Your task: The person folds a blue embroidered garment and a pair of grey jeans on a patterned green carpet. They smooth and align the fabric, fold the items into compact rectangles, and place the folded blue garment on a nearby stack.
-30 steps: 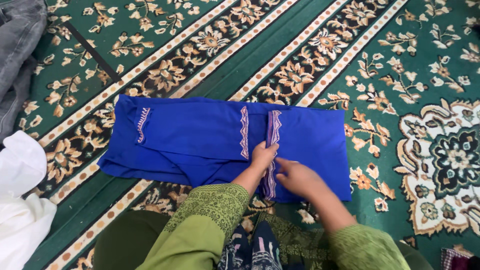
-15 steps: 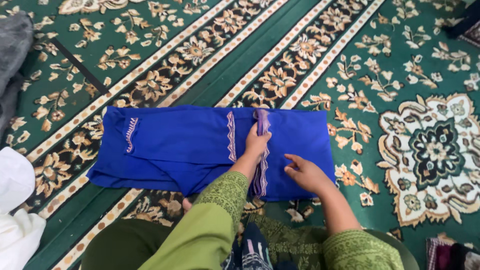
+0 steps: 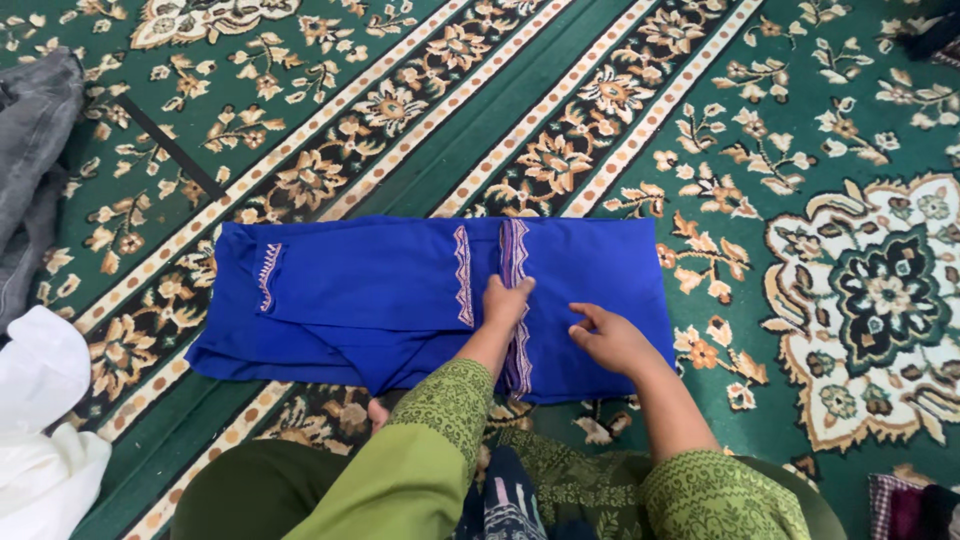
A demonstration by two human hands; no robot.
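Observation:
A folded blue garment [image 3: 380, 295] with pale embroidered bands lies flat on the green patterned carpet [image 3: 620, 80]. My left hand [image 3: 503, 303] rests palm down on the embroidered band near the garment's middle, fingers together, pressing the cloth. My right hand [image 3: 610, 338] lies just to its right on the blue cloth, fingers slightly curled and touching the fabric. Green patterned sleeves cover both forearms.
A grey garment [image 3: 35, 150] lies at the far left. A white cloth [image 3: 40, 420] sits at the lower left. A dark patterned cloth [image 3: 915, 505] shows at the lower right corner. My knees are at the bottom edge.
My left hand slid up along the embroidered band and came back down. The band, briefly lifted, now lies flat. My right hand shifted slightly right on the cloth.

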